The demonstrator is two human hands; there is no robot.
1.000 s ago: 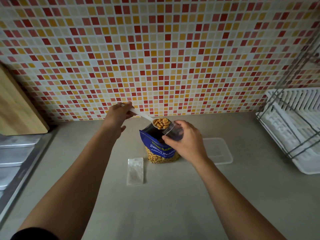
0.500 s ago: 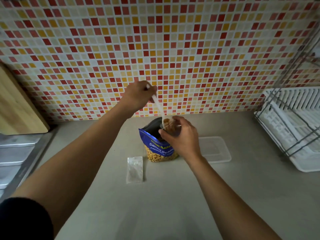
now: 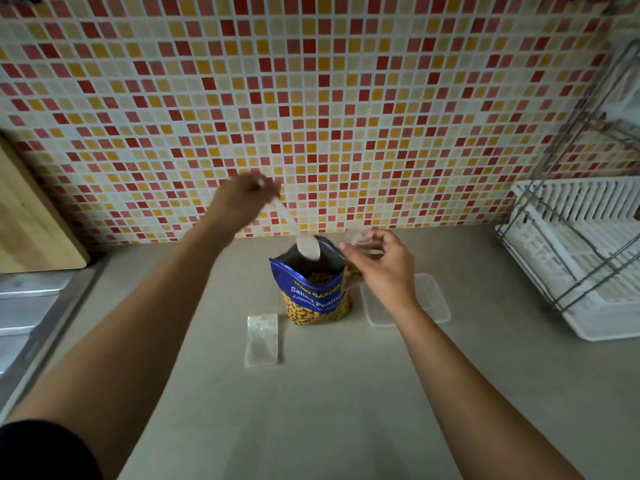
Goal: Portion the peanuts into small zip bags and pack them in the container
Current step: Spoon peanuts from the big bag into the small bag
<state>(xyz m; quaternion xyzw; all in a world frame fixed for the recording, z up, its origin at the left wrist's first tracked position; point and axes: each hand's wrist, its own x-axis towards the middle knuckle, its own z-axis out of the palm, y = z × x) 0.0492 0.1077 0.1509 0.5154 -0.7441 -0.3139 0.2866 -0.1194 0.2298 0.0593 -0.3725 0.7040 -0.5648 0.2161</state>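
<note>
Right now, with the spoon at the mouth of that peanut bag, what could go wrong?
1. The peanut bag stands free on the counter, with no hand steadying it. The spoon in the left hand could tip it when digging in.
2. The right hand pinches the open zip bag by its top alone. It might sag or slip and spill nuts beside the container.
</note>
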